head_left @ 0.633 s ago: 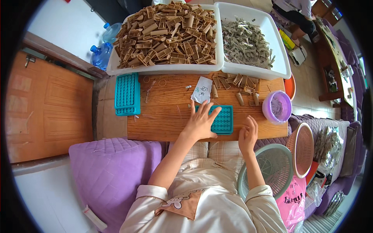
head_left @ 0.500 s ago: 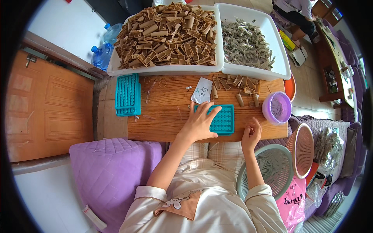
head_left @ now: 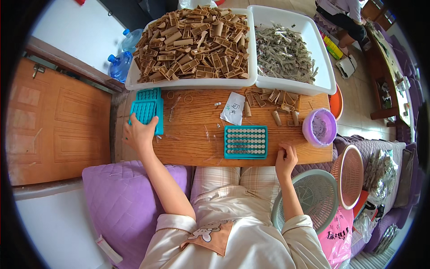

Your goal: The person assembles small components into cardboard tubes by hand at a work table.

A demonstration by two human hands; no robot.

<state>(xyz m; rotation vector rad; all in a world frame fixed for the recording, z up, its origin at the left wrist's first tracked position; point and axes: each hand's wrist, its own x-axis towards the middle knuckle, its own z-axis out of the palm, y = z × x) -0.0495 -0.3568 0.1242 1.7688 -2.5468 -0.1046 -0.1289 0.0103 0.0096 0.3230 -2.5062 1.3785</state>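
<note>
At the table's left end my left hand has its fingers and thumb spread round a teal tray with rows of round cups. That tray sits tilted on top of another teal tray. In front of me lies a teal tray holding rows of small white round pieces; the nearer rows have dark or greyish middles. My right hand rests at the near table edge, right of the filled tray. Its fingers are curled in, and nothing shows in them.
Behind the table's far edge stand white bins, one heaped with brown half-tube pieces, one with greyish metal strips. Loose brown pieces, a paper slip and a purple bowl are on the table. Plastic baskets stand at right.
My left hand has moved from the middle to the left stack with the teal cupped tray. The filled tray in the middle is now uncovered. My right hand has shifted slightly nearer me.
</note>
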